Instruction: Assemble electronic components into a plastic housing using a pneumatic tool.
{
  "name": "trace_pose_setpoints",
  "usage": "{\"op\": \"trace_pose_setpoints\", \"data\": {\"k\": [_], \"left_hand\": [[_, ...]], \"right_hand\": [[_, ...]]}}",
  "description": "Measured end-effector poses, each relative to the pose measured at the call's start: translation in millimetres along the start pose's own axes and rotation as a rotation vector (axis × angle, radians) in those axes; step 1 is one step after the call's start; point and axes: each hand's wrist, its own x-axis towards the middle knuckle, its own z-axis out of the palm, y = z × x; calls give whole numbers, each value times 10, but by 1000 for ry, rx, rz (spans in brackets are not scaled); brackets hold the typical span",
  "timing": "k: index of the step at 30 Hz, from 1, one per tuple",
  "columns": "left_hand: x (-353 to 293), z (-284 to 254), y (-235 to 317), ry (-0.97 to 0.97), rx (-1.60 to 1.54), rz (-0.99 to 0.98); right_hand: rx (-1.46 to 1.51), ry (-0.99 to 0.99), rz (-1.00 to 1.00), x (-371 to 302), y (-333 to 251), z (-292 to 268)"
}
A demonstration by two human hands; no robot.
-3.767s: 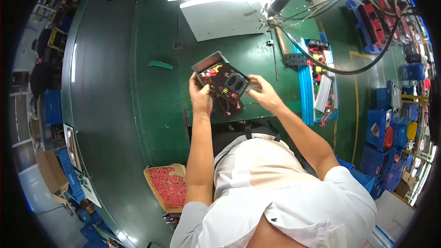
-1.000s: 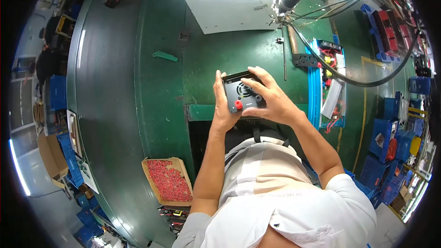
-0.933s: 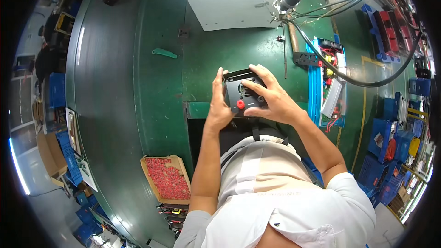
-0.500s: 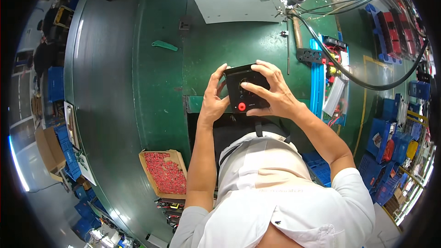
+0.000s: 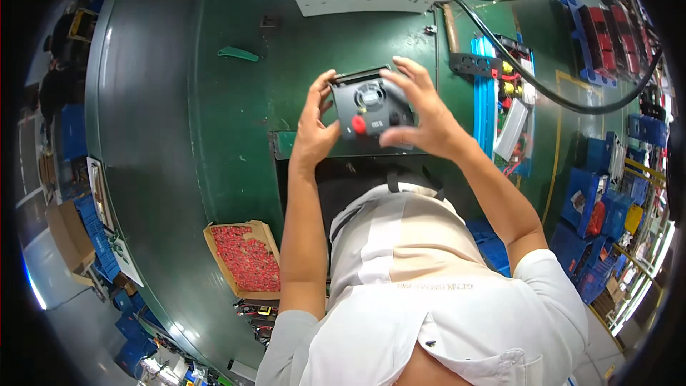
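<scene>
Over the green bench I hold a black metal end panel [image 5: 369, 123] tilted, its face toward me. It has a round fan-like opening, a red round terminal at its lower left and a dark one at its lower right. My left hand [image 5: 316, 121] grips the panel's left edge, fingers behind and thumb near the front. At the right side my right hand [image 5: 432, 118] is spread, with thumb and fingers apart around the panel's right edge. The right fingertips overlap the panel in view; whether they touch it I cannot tell.
A cardboard tray [image 5: 274, 243] of small red parts lies left of my body. A green strip [image 5: 238, 53] is on the bench. To the right stand a blue metal profile [image 5: 484, 107] with electronics and a black plate with holes [image 5: 471, 65]. A black cable [image 5: 529, 78] loops overhead.
The panel has tilted back and its face looks lighter. My right hand has loosened, its finger leaving the round opening. The whole view has shifted slightly.
</scene>
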Motion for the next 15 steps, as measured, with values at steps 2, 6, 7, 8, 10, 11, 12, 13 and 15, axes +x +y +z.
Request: {"op": "trace_pose_setpoints", "data": {"k": [2, 6, 7, 8, 10, 11, 12, 13, 15], "left_hand": [[65, 52, 200, 21, 5, -104], [170, 10, 136, 0, -10, -7], [168, 45, 146, 44, -51, -37], [177, 81, 160, 89, -92, -67], [135, 137, 101, 149, -145, -52], [132, 156, 77, 206, -202, -42], [124, 167, 67, 210, -200, -38], [126, 172, 61, 200, -213, -29], [127, 186, 56, 190, -225, -14]], "right_hand": [[79, 36, 60, 118, 89, -85], [150, -64, 245, 543, 146, -170], [144, -56, 241, 564, 181, -175], [233, -91, 305, 582, 215, -182], [313, -120, 312, 587, 178, -150], [313, -122, 304, 598, 197, -142], [349, -103, 287, 577, 223, -126], [385, -85, 270, 560, 249, -123], [397, -85, 265, 491, 261, -147]]}}
